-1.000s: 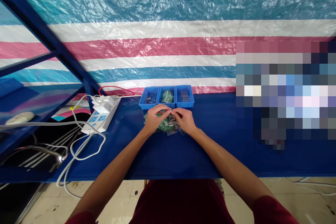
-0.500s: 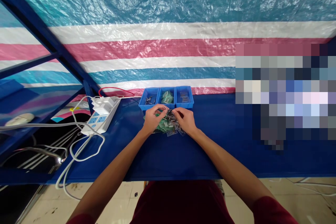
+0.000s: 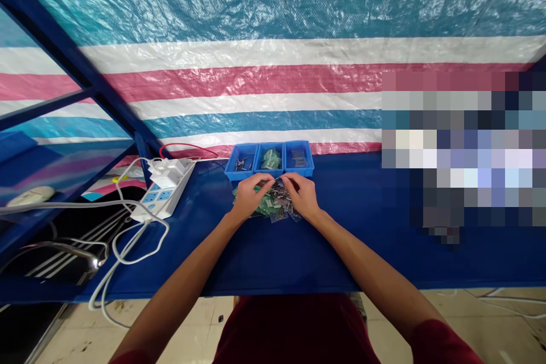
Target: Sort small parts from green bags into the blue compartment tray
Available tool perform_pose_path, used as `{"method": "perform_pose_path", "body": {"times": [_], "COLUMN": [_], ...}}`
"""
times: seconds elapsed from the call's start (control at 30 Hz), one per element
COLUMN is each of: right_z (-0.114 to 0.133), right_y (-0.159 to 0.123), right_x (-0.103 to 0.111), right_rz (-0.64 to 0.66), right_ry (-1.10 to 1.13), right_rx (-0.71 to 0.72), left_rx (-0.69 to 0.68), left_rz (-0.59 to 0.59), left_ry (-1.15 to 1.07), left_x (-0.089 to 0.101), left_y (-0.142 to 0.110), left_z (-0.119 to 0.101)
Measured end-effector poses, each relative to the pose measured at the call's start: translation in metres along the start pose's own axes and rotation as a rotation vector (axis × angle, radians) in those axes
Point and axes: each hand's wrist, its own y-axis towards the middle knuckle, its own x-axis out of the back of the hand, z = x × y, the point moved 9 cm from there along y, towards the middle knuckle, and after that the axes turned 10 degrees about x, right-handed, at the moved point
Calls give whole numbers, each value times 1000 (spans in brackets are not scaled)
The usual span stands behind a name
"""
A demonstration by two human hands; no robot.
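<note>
My left hand (image 3: pixel 249 197) and my right hand (image 3: pixel 304 197) hover over a pile with their fingertips pinched close together. Something small and thin shows between the fingertips, too small to name. Beneath them lies a mixed heap of green pieces (image 3: pixel 268 205), dark metal pins (image 3: pixel 281 192) and small clear plastic bags (image 3: pixel 279 216), partly hidden by my hands. Just behind stand three blue bins in a row. Metal pins lie in the left bin (image 3: pixel 238 176), pale green pieces in the middle bin (image 3: pixel 268 172), and flat clear packets in the right bin (image 3: pixel 299 172).
A white power strip (image 3: pixel 164 200) with plugged-in adapters (image 3: pixel 167 173) sits left on the blue table (image 3: pixel 273 261). Loose white cables (image 3: pixel 117 244) hang over the front edge. Striped sheeting (image 3: pixel 264 79) forms the back, and a blue frame post (image 3: pixel 91 74) slants at left.
My fingertips have drawn slightly closer to each other above the pile. The bins and the heap look the same, with a small shift of the camera.
</note>
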Motion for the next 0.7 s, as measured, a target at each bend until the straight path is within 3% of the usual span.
{"method": "perform_pose_path", "body": {"times": [0.5,0.7], "right_z": [-6,-3], "right_y": [-1,0], "right_x": [1,6], "right_rz": [-48,-94], "right_ry": [18,6], "right_rx": [-21,-1], "left_rx": [-45,119], "left_rz": [-27,-33], "left_ry": [-34,-258], "left_x": [5,4], "left_y": [-2,1], "left_z": [-5,12]}}
